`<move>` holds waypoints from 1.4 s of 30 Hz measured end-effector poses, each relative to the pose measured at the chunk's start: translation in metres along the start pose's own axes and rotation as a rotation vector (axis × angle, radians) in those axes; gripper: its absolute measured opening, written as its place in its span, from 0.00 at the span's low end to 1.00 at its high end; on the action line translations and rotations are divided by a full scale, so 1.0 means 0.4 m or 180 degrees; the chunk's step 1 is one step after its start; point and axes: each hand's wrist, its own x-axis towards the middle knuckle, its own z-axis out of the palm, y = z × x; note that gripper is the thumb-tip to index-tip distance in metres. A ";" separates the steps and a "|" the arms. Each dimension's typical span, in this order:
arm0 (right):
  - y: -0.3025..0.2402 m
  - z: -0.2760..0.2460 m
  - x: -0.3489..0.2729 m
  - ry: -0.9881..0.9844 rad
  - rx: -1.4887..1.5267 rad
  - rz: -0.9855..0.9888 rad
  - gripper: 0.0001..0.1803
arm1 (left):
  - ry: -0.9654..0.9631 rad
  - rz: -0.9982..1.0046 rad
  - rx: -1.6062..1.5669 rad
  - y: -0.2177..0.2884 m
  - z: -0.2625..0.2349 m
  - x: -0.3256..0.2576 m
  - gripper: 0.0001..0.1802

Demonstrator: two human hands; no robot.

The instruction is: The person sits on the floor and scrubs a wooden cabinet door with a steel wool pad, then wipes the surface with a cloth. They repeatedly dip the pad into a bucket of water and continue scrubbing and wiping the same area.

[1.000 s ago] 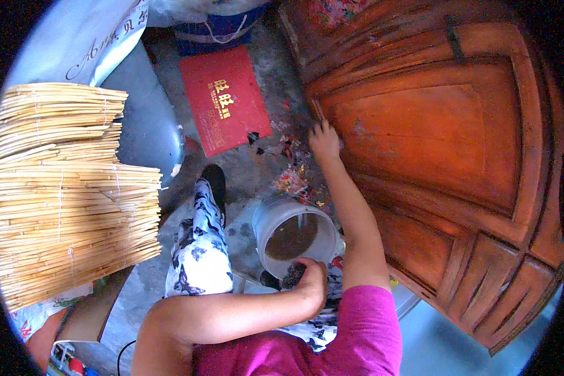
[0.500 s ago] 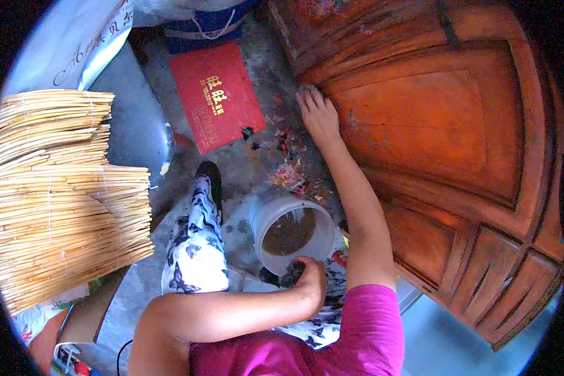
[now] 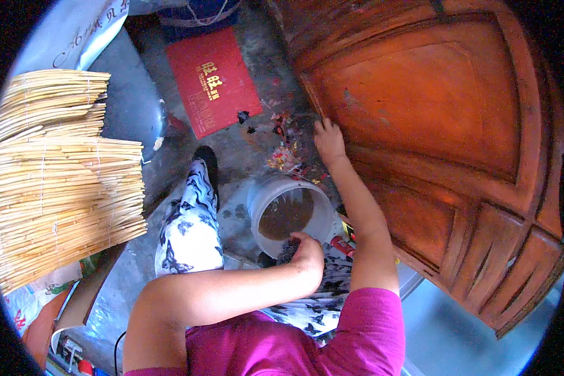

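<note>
My right hand (image 3: 329, 143) rests with bent fingers at the near-left edge of a large reddish-brown wooden panel (image 3: 432, 106). Whatever lies under its fingertips is hidden. Crossing in front of me, my left forearm ends in my left hand (image 3: 308, 255) beside the bucket, closed on a dark fuzzy pad (image 3: 286, 252). The whitish plastic bucket (image 3: 323, 210) stands on the floor with murky brown water (image 3: 288, 214) in it. My left hand is at its near rim.
A flat red bag (image 3: 216, 84) lies on the grey floor, with colourful scraps (image 3: 285, 158) scattered nearby. Bundled thin reed sticks (image 3: 62, 188) are stacked at left. A blue container (image 3: 200, 14) stands at the far side. My leg (image 3: 191, 225) is left of the bucket.
My right hand has slid nearer to me along the panel's edge, and its fingers look more bent. The left hand stays by the bucket with the dark pad. The whole view has shifted slightly.
</note>
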 end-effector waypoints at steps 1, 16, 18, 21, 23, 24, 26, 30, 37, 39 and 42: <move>-0.004 0.009 -0.027 -0.0177 -0.0096 -0.0075 0.14 | 0.0041 0.0032 -0.0004 -0.006 -0.008 -0.006 0.24; 0.128 -0.304 -0.438 0.1437 0.0165 0.0879 0.16 | 0.0500 0.0104 0.0202 -0.023 -0.052 -0.065 0.23; 0.133 -0.301 -0.420 0.1447 0.0127 0.0981 0.14 | 0.0359 0.0218 0.0046 -0.022 -0.046 -0.051 0.21; 0.111 -0.218 -0.360 0.1205 0.0202 0.0962 0.13 | 0.0173 0.0319 0.0056 -0.032 -0.076 -0.068 0.20; 0.071 -0.125 -0.315 0.1158 0.0347 0.0881 0.11 | 0.0154 0.0308 0.0031 -0.040 -0.082 -0.067 0.20; 0.046 -0.079 -0.282 0.1006 0.0299 0.0749 0.11 | 0.0203 0.0261 -0.0026 -0.041 -0.073 -0.057 0.20; -0.006 0.024 -0.208 0.0555 0.0263 0.0624 0.10 | 0.0308 0.0037 -0.0120 -0.039 -0.074 -0.067 0.21; -0.054 0.067 -0.156 -0.0356 0.0513 0.0476 0.08 | 0.0166 0.0188 0.0021 -0.041 -0.070 -0.051 0.21; 0.025 -0.250 -0.357 0.1004 0.1837 0.1235 0.17 | 0.0878 0.0163 -0.0175 -0.041 -0.081 -0.077 0.22; 0.050 -0.315 -0.427 0.1132 0.2673 0.1780 0.19 | 0.1183 0.0132 -0.0089 -0.034 -0.070 -0.054 0.20; 0.060 -0.382 -0.515 0.1599 0.4153 0.2464 0.20 | 0.1244 0.0369 -0.0424 -0.048 -0.072 -0.053 0.19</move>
